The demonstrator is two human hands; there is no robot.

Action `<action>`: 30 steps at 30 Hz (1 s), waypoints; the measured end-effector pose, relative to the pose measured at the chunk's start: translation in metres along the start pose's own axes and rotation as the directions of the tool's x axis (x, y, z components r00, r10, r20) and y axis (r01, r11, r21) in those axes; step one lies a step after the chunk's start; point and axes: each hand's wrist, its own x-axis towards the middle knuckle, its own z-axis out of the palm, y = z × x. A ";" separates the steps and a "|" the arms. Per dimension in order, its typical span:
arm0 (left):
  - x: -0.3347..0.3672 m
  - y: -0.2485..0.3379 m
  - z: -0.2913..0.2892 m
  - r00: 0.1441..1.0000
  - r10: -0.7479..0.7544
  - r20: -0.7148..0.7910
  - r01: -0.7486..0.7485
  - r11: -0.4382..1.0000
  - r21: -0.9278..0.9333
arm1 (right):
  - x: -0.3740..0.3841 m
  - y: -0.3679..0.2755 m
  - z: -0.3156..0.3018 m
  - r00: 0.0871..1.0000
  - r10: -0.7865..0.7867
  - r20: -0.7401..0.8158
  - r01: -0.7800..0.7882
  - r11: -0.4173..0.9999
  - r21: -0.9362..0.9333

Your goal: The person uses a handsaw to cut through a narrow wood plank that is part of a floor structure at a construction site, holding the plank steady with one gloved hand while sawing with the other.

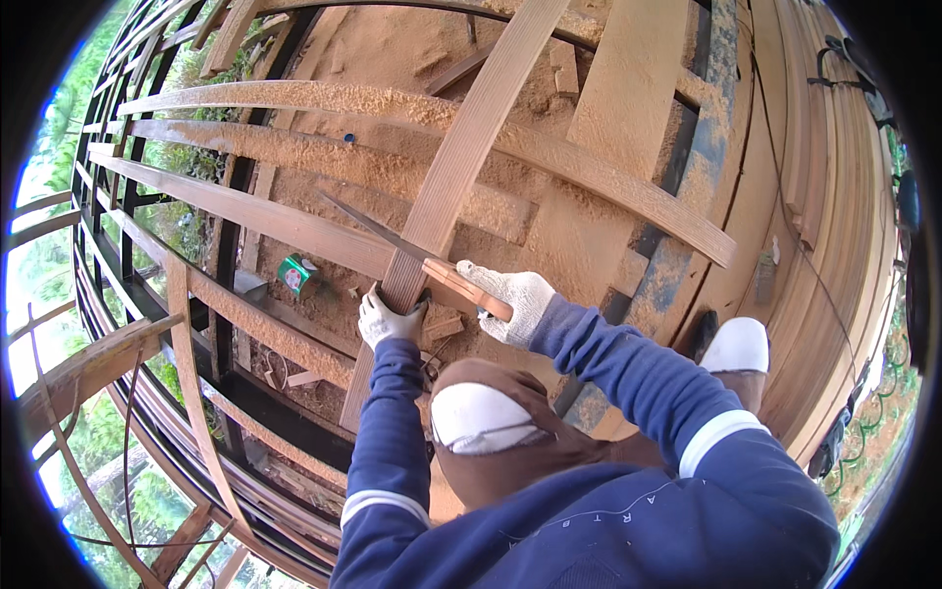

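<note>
My left hand (389, 319), in a white glove, grips the edge of a long wooden plank (469, 147) that runs steeply up and to the right. My right hand (512, 299), also in a white glove, is shut on the wooden handle of a hand saw (461, 283). The saw's dark blade (368, 224) slants up to the left and lies across the plank just above my left hand. The plank rests on other long boards (294, 228) laid crosswise and covered in sawdust. My knee in brown trousers is under my arms.
A black metal frame (228, 265) carries the boards, with green plants showing below on the left. A small green box (294, 275) lies on the sawdust-covered ground. Stacked planks (824, 196) stand on the right. My white shoe (738, 346) rests on a board.
</note>
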 end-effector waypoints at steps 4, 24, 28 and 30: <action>0.005 -0.007 -0.008 0.999 -0.040 -0.024 0.039 0.999 -0.010 | -0.075 -0.057 -0.108 0.963 0.152 0.223 -0.156 0.988 0.003; 0.000 0.001 -0.028 0.990 -0.065 0.127 0.077 0.993 -0.091 | -0.082 -0.089 -0.143 0.914 0.066 0.401 0.040 0.967 -0.251; 0.009 0.010 -0.030 0.990 0.008 0.140 0.007 0.995 -0.101 | 0.007 -0.016 -0.027 0.973 0.132 0.188 -0.135 0.991 0.003; 0.008 0.009 -0.033 0.996 0.003 0.094 0.007 0.994 -0.113 | 0.010 -0.010 -0.020 0.987 0.064 0.150 -0.067 0.998 0.018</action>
